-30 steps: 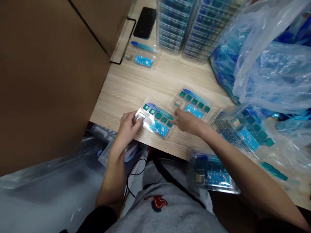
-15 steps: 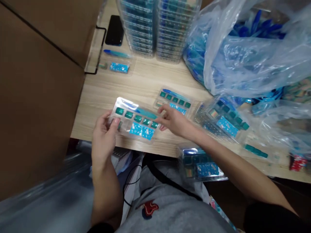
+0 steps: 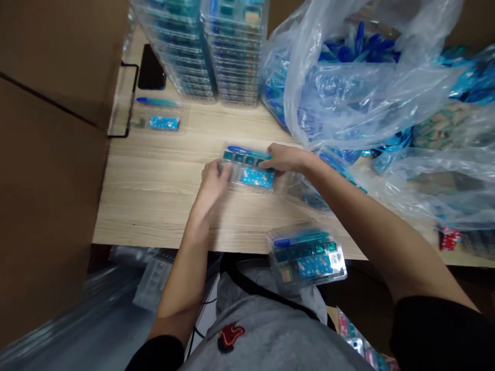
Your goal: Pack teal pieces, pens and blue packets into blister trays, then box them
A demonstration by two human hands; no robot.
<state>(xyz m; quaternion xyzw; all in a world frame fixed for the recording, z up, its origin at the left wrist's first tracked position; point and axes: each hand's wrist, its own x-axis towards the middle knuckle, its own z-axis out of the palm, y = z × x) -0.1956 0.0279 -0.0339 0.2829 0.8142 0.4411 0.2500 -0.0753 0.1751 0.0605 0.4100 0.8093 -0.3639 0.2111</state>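
Two hands, the left hand [image 3: 212, 184] and the right hand [image 3: 284, 158], meet on one clear blister pack [image 3: 251, 178] on a pale wood-grain table [image 3: 154, 216].

Left fingers [image 3: 224, 170] curl over the pack's left end, while right fingers [image 3: 268, 163] stretch almost flat across its far right edge; whether either hand is gripping, I cannot tell. Teal squares line the pack's far half, above a blue printed card. A second blister pack [image 3: 305, 257] sits at the table's near edge, and a third [image 3: 307, 193] lies under the right forearm [image 3: 348, 206]. Farther off stand two tall stacks of packs [image 3: 232, 51], beside a black phone [image 3: 151, 67] and a bulging plastic bag [image 3: 359, 87].
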